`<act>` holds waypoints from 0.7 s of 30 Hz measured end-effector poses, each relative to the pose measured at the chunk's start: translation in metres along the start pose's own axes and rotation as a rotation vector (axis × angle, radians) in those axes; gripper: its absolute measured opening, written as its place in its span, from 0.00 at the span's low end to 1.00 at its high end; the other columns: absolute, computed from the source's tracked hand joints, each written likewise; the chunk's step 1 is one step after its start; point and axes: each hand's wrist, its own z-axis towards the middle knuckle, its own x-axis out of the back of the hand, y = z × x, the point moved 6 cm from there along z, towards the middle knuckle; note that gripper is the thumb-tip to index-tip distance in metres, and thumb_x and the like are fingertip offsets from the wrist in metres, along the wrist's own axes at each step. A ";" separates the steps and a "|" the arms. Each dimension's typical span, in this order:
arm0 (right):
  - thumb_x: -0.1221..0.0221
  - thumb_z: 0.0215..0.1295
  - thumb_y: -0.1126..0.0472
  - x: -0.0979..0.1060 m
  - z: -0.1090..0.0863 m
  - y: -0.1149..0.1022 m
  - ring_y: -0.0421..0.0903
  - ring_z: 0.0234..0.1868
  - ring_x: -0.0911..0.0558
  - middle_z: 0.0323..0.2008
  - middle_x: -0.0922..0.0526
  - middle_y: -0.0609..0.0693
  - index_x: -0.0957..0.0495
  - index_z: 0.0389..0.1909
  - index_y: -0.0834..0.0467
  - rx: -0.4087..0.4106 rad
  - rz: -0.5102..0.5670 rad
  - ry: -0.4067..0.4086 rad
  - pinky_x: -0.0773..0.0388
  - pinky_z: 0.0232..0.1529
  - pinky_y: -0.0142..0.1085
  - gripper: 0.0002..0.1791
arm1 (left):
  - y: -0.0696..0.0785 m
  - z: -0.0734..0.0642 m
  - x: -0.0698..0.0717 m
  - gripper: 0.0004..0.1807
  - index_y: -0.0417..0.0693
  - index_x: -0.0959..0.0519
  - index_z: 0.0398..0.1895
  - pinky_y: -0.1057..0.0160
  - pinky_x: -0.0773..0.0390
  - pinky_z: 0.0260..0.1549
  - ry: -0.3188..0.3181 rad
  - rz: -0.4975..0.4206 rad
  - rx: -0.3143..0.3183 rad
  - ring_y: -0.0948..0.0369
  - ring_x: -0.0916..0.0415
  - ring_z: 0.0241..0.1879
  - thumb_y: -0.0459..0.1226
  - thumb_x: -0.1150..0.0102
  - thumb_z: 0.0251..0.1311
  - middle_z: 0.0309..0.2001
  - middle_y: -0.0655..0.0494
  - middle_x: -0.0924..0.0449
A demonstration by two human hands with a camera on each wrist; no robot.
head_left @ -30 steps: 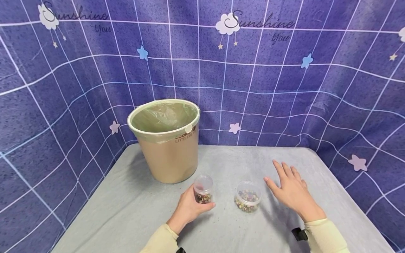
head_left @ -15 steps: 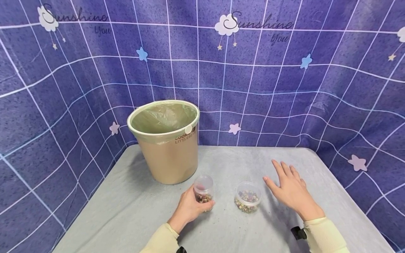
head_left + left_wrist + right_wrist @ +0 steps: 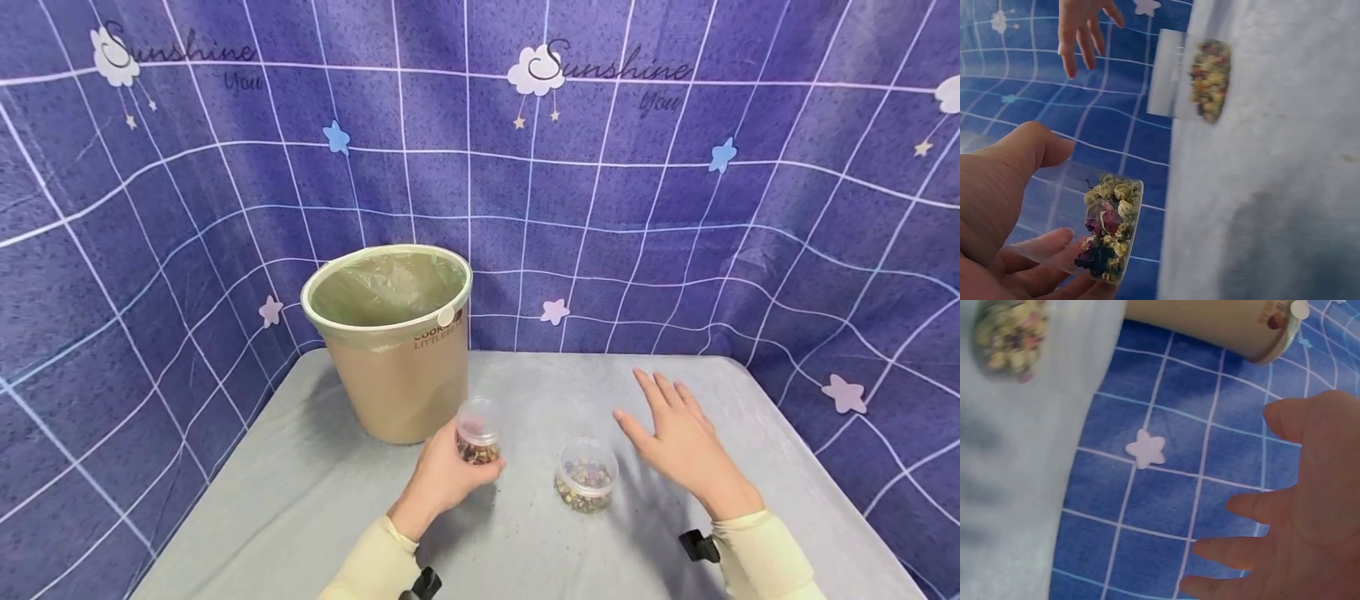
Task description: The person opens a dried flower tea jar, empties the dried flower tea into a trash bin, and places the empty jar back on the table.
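Observation:
My left hand [image 3: 442,477] grips a narrow clear jar [image 3: 478,440], thumb on one side and fingers curled on the other. In the left wrist view dried flower buds and dark red petals [image 3: 1110,228] fill the jar's bottom part. The table shows below its base. A wider, lower clear jar [image 3: 587,479] with mixed dried flowers [image 3: 1210,81] stands on the table to the right. Beyond that wider jar, my right hand [image 3: 686,446] hovers with fingers straight and spread, holding nothing; the right wrist view shows its bare palm [image 3: 1322,512].
A beige trash bin [image 3: 401,383] with a pale rim and green plastic liner [image 3: 390,287] stands at the back left of the grey table [image 3: 570,383]. Small crumbs lie near the jars. A blue grid-patterned curtain [image 3: 600,242] surrounds the table's back and sides.
My left hand has lifted the narrow jar off the table, slightly up and away. My right hand has shifted a little to the left. The wider jar stays in place.

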 end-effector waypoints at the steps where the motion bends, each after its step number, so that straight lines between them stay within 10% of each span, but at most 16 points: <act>1: 0.52 0.74 0.31 0.002 0.001 -0.003 0.78 0.75 0.47 0.77 0.44 0.71 0.48 0.82 0.54 0.011 0.006 0.007 0.48 0.66 0.77 0.46 | 0.003 0.001 0.002 0.34 0.51 0.22 0.56 0.51 0.21 0.53 0.004 -0.003 -0.008 0.57 0.18 0.50 0.46 0.19 0.44 0.47 0.56 0.15; 21: 0.47 0.76 0.38 0.027 0.016 -0.056 0.70 0.78 0.46 0.79 0.42 0.65 0.46 0.82 0.51 0.130 0.175 0.082 0.50 0.74 0.66 0.41 | 0.049 0.022 0.034 0.29 0.61 0.20 0.50 0.57 0.22 0.45 0.120 0.041 -0.082 0.63 0.20 0.43 0.46 0.19 0.41 0.42 0.67 0.16</act>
